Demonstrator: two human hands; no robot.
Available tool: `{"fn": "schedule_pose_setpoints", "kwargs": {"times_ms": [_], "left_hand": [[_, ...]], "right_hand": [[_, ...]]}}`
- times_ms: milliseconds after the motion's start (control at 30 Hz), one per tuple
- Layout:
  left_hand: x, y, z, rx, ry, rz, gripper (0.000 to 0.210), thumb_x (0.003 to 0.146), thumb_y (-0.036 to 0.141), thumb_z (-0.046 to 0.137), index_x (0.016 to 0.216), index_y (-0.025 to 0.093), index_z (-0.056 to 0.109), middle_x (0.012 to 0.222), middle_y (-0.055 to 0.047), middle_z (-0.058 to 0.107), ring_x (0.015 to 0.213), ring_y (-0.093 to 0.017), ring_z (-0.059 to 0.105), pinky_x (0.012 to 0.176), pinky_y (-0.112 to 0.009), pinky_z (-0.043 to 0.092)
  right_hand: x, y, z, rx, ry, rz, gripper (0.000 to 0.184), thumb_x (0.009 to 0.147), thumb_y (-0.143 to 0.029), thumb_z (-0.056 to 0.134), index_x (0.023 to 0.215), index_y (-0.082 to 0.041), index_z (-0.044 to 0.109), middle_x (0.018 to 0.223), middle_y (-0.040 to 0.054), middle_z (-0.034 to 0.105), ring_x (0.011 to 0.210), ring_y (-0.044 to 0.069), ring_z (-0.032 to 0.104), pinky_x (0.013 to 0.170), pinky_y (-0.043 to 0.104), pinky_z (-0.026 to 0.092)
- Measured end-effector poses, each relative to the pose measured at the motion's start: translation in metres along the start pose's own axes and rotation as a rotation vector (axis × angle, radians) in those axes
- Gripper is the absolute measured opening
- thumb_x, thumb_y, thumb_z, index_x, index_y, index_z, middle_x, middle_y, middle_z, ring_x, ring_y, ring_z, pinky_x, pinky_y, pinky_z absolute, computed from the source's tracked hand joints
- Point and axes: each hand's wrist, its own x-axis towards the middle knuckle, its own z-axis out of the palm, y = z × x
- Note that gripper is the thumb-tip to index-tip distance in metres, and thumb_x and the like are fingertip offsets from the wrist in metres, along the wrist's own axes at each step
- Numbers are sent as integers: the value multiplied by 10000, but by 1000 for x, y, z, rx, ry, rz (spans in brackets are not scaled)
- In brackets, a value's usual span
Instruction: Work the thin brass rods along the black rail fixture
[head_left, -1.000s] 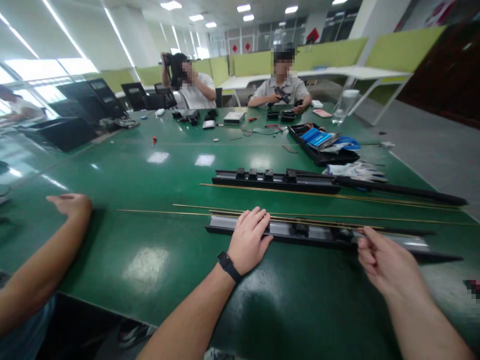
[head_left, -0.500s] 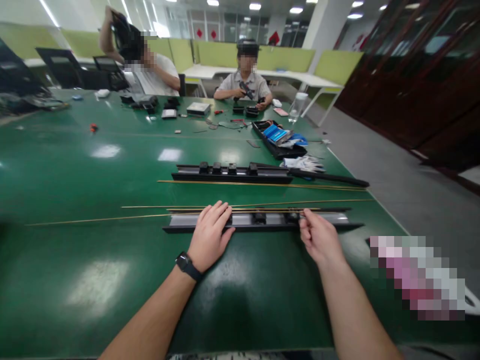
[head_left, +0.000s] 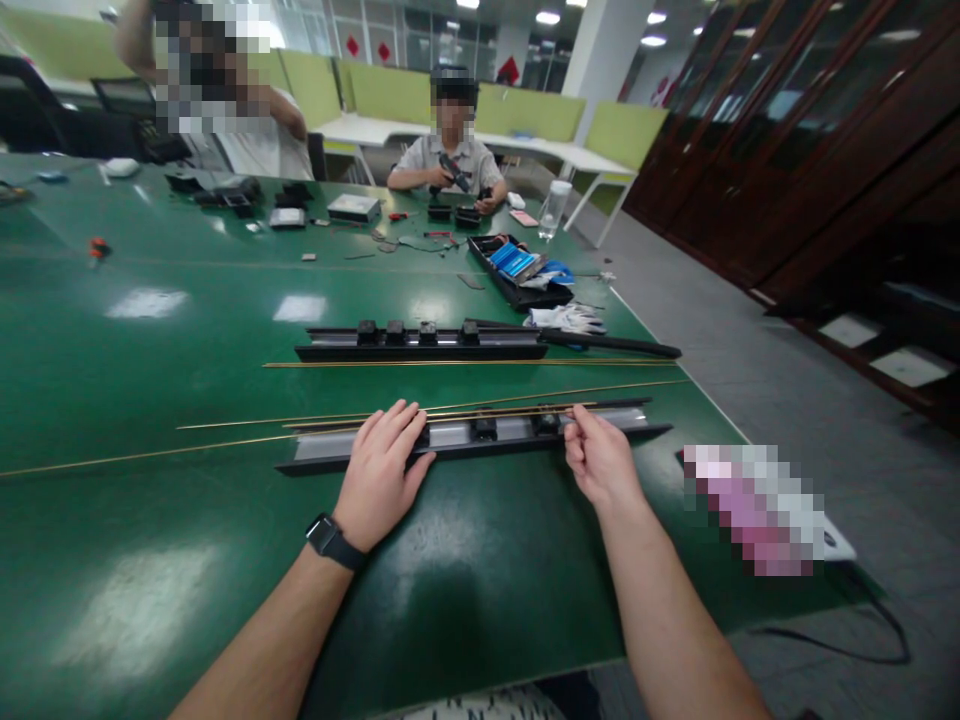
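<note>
A long black rail with a silvery inside lies in front of me, with small black blocks set in its channel. My left hand, wearing a dark watch, lies across the rail's left part, fingers stretched over the far edge and thumb by the near edge. Its palm hides part of the channel. Thin brass-coloured rods run along and past the rail, some passing under the left fingers. My right hand is closed in a pinch on a thin rod at the right-hand block; its fingertips partly hide the grip.
Beyond lies a second black rail with several blocks, and more rods. Gloves, a black tray and a water bottle stand farther right. Across the table, one person holds a power drill; another sits left.
The view has swung to the right, so the table's things sit farther left. Both hands keep their places on the rail and rod.
</note>
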Motion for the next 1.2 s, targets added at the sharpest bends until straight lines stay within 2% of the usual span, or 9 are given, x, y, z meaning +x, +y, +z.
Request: {"fn": "schedule_pose_setpoints", "kwargs": {"times_ms": [133, 400, 733, 933, 1100, 1200], "left_hand": [[0, -1, 1, -1, 0, 1, 516, 958, 317, 573, 1452, 195, 488, 1477, -126, 557, 1426, -281, 459, 1200, -503, 338], [0, 0, 0, 4, 7, 9, 519, 955, 314, 575, 1454, 198, 487, 1472, -124, 563, 1420, -279, 467, 1198, -502, 345], [-1, -1, -1, 13, 1, 11, 491, 967, 318, 564, 1435, 180, 504, 1466, -127, 566, 1425, -280, 460, 1198, -499, 339], [0, 0, -1, 12, 3, 12, 495, 964, 315, 568, 1434, 175, 504, 1466, -131, 567, 1423, -278, 462, 1197, -499, 341], [0, 0, -1, 3, -5, 2, 492, 963, 319, 568, 1430, 175, 511, 1466, -131, 567, 1417, -282, 469, 1194, -500, 344], [0, 0, -1, -5, -10, -5, 505, 961, 311, 567, 1445, 187, 499, 1472, -130, 562, 1426, -282, 458, 1196, -506, 342]], "right_hand": [[0, 1, -1, -27, -49, 16, 397, 689, -440, 877, 787, -166, 606, 541, -33, 595, 307, 35, 371, 228, 125, 221], [-3, 0, 2, -32, -52, 23, 363, 704, -410, 867, 802, -153, 630, 540, -29, 592, 313, 36, 374, 236, 124, 225], [2, -6, -4, 39, 76, -4, 266, 793, -358, 801, 799, -154, 631, 531, -39, 567, 311, 42, 383, 229, 129, 226], [0, -3, -2, -22, -19, 1, 344, 750, -397, 844, 755, -171, 585, 546, -33, 589, 303, 35, 365, 230, 128, 223], [4, -8, -5, 29, 144, -25, 268, 797, -353, 795, 781, -173, 597, 522, -52, 563, 310, 43, 379, 231, 125, 227], [3, -6, -3, 10, 93, -7, 282, 795, -380, 795, 800, -166, 612, 534, -40, 580, 307, 41, 378, 227, 126, 220]]}}
